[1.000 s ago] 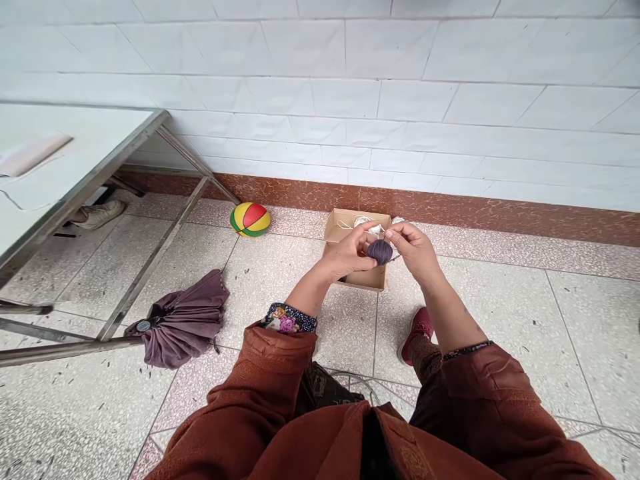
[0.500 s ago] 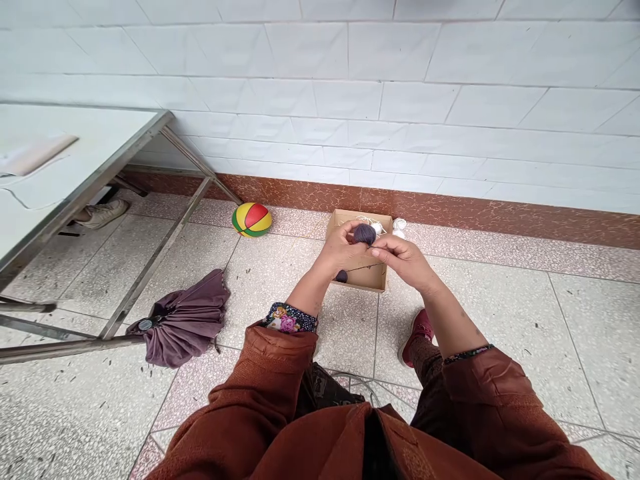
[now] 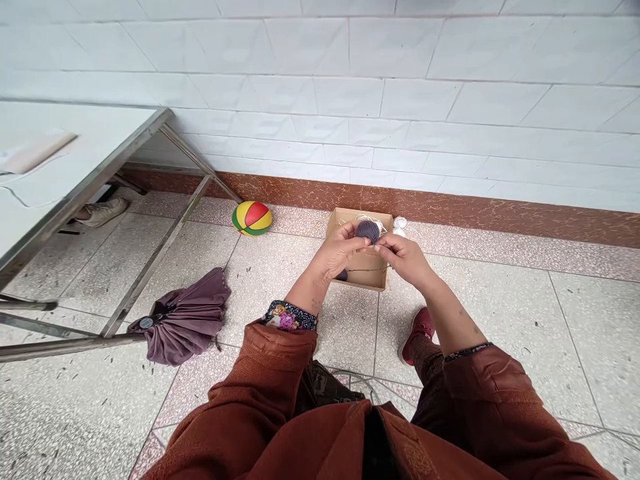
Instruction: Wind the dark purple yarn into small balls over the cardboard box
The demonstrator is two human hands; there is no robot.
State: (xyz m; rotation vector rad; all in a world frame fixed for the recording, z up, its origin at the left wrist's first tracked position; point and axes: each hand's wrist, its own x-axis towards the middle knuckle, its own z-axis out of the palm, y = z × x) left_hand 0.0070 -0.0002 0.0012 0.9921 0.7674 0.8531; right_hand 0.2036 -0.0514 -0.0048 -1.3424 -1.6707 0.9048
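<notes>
My left hand point(image 3: 341, 251) is closed round a small ball of dark purple-grey yarn point(image 3: 368, 231), held above a cardboard box point(image 3: 367, 283). Beside it, my right hand point(image 3: 401, 257) pinches at the ball's lower right edge, where the yarn strand appears to be; the fingertips partly hide it. A second dark yarn ball point(image 3: 342, 275) lies at the left inside the box, and a dark strand point(image 3: 367, 269) stretches from it to the right. White yarn point(image 3: 371, 219) sits in the back of the box, partly behind my hands.
White yarn balls point(image 3: 399, 225) rest right of the box by the wall. A coloured ball point(image 3: 252, 219) lies on the floor to the left. A folded purple umbrella point(image 3: 187, 320) leans near the metal-framed table point(image 3: 130, 143). Someone's shoe point(image 3: 103, 211) shows beneath the table.
Both hands have shifted slightly to the right with the yarn ball. My left hand has turned a little, and the strand over the box now lies flatter.
</notes>
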